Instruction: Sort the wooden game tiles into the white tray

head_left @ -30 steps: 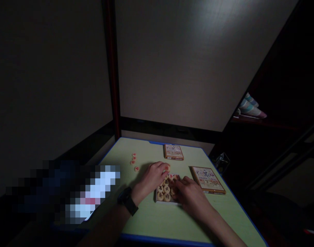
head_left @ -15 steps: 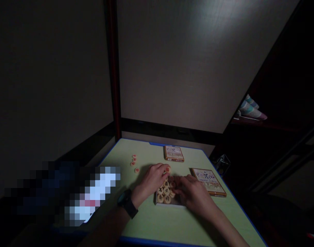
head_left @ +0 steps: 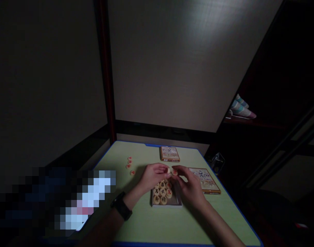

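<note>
A shallow grey tray (head_left: 153, 203) lies on a green table (head_left: 157, 226) and holds several round wooden game discs (head_left: 162, 192) with red and black marks. My left hand (head_left: 152, 178), with a dark watch on its wrist, is raised just above the tray's far end and pinches one disc (head_left: 168, 170) in its fingertips. My right hand (head_left: 189, 188) faces it and pinches another disc (head_left: 175, 172). The two held discs are close together, almost touching.
Three loose discs (head_left: 129, 163) with red marks lie at the table's far left. Two printed box parts rest on the table: one (head_left: 169, 153) at the far edge, one (head_left: 203, 179) at the right. A blurred-out patch covers the lower left. Folded cloth (head_left: 239, 107) sits on a dark shelf.
Both hands have lifted off the tray. My right hand, earlier flat among the discs, now pinches one disc raised beside the disc in my left hand. The view has shifted slightly.
</note>
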Action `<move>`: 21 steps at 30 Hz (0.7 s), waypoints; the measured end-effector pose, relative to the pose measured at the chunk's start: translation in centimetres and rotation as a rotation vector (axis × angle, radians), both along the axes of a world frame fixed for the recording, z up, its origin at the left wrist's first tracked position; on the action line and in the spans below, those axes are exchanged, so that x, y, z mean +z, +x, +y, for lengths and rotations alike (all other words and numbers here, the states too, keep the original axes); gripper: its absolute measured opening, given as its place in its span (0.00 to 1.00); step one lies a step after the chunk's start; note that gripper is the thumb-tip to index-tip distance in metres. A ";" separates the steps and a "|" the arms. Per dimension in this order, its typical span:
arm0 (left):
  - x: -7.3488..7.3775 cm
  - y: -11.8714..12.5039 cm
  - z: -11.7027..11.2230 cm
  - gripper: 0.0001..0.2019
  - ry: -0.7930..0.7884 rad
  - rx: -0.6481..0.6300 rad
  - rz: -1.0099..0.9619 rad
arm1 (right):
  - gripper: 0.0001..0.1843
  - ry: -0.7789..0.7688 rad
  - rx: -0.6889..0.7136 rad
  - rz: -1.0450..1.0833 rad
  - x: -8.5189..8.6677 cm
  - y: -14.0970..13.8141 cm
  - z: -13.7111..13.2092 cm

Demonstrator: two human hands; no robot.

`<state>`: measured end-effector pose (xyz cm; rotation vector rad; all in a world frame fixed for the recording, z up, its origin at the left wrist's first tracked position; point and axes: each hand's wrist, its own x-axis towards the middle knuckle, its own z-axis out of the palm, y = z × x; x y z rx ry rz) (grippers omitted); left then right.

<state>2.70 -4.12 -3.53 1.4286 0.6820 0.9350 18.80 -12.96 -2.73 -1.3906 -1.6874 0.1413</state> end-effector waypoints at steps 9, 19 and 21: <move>0.1 0.0 0.1 0.17 -0.075 0.003 -0.122 | 0.08 -0.025 0.088 -0.047 0.5 1.5 -1.1; 0.5 0.0 -0.1 0.15 -0.060 -0.010 -0.094 | 0.04 -0.176 0.174 -0.082 1.1 1.5 -1.7; 0.4 0.0 -0.1 0.15 -0.060 -0.003 -0.083 | 0.04 -0.189 0.163 -0.129 0.9 1.5 -1.6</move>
